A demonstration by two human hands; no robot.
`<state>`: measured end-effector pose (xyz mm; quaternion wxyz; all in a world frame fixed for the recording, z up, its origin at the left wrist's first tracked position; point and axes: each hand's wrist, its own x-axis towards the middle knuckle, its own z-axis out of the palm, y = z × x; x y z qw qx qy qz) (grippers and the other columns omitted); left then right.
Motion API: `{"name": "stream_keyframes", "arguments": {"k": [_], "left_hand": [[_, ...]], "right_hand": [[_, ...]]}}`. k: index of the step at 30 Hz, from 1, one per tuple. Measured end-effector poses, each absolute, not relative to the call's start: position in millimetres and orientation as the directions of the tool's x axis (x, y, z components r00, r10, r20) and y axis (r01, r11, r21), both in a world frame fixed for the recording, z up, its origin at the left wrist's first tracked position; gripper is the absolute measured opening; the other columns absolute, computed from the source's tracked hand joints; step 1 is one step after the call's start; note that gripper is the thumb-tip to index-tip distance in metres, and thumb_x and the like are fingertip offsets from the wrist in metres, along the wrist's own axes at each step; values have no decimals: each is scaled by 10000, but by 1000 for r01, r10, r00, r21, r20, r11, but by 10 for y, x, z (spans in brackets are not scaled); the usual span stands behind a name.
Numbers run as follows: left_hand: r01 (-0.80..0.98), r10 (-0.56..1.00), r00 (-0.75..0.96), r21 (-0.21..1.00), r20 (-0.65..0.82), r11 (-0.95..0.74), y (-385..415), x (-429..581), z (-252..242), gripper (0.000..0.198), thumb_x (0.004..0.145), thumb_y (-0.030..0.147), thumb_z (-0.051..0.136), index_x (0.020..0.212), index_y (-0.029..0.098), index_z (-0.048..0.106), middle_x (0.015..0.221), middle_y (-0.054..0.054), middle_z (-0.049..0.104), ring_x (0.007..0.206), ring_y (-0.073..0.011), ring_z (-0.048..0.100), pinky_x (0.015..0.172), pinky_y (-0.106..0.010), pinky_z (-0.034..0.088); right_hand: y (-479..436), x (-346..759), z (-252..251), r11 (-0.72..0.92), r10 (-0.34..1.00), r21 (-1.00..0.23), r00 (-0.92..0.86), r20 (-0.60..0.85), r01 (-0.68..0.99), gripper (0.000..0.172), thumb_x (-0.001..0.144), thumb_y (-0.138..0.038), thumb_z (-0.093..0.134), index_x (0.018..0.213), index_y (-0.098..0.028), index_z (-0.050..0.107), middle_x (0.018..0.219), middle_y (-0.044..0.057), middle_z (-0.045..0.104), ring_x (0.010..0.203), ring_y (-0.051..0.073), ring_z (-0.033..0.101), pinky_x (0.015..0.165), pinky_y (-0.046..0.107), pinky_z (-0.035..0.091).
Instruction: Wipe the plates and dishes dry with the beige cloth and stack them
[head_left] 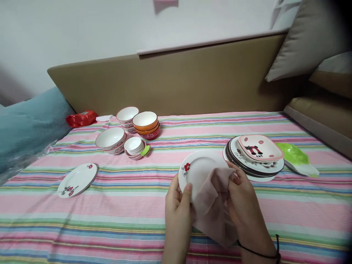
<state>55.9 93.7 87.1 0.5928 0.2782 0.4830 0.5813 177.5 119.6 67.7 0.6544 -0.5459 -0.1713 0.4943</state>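
A white plate (pixel 196 165) with a red flower on its rim is held up over the striped cloth, tilted toward me. My left hand (pixel 180 201) grips its left edge, thumb on the face and fingers behind. A pinkish-grey cloth (pixel 213 200) covers the plate's lower right part and hangs below it. My right hand (pixel 240 194) is closed on this cloth at the plate's right edge; its fingers are partly hidden by the folds. Just behind my right hand stands a stack of plates (pixel 233 157), topped by a square pink-rimmed cat dish (pixel 261 146).
A flowered plate (pixel 78 179) lies at left. Farther back are white bowls (pixel 111 139), orange and red stacked bowls (pixel 145 123) and small stacked dishes (pixel 134 145). A green leaf-shaped dish (pixel 295 157) sits right of the plates. A red package (pixel 81 119) lies by a blue cushion (pixel 33 124).
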Motion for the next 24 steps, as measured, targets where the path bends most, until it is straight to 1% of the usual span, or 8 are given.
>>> {"name": "stream_keyframes", "arguments": {"k": [2,4,8,11,13,16,20,24], "left_hand": [[-442,966,-138,887,-218,137,941,569,858,419,769,325,697,1157,195,606,1149,-87,657,1058,-246,611,844,-291,496],[-465,972,-145,880,-185,98,940,592,849,402,782,318,687,1160,203,606,1151,-83,657,1071,-253,608,874,-312,493],[-432,980,-165,901,-115,33,918,622,852,365,802,325,668,1144,204,625,1170,-83,652,1104,-262,591,908,-325,478],[-329,977,-195,944,-84,16,902,598,873,362,806,352,657,1135,201,643,1150,-80,662,1105,-262,584,884,-310,481],[-269,975,-202,962,-95,38,905,554,889,367,810,367,641,1136,198,644,1098,-79,679,1040,-261,608,826,-304,496],[-188,967,-235,980,-103,59,937,440,892,389,802,384,633,1143,196,643,1024,-79,695,913,-255,634,722,-295,498],[53,969,-246,998,-16,30,990,223,849,348,787,336,636,1108,210,681,925,-63,710,805,-239,628,657,-269,458],[355,999,25,935,-24,13,1000,97,814,311,835,257,548,1111,267,691,745,-29,689,675,-217,598,598,-267,405]], "right_hand": [[1203,1770,650,-57,844,-911,468,-263,-408,309,650,-291,649,945,-207,605,774,10,648,632,162,605,524,255,475],[1203,1780,634,-75,853,-952,476,-216,-297,205,687,-358,657,797,-193,603,727,9,640,603,152,574,509,246,447],[1197,1802,652,-207,877,-978,440,-195,-20,331,705,-507,672,658,-183,624,650,31,645,599,170,541,492,253,409],[1202,1756,678,-230,920,-938,256,-296,-258,370,702,-555,655,694,-185,654,679,52,666,619,200,568,514,284,438],[1205,1707,691,-219,927,-851,170,-334,-478,288,670,-470,700,754,-197,666,727,42,683,638,203,591,545,292,467],[1195,1670,710,-177,932,-817,173,-318,-550,189,570,-259,724,738,-200,663,716,12,682,622,175,589,565,272,477],[1171,1730,730,-148,972,-937,129,-197,-315,192,525,-120,581,691,-188,650,650,-19,647,588,144,548,529,231,427],[1166,1813,697,-123,992,-990,-23,-125,64,104,583,-116,520,601,-182,599,593,-26,602,584,145,521,536,234,400]]}}
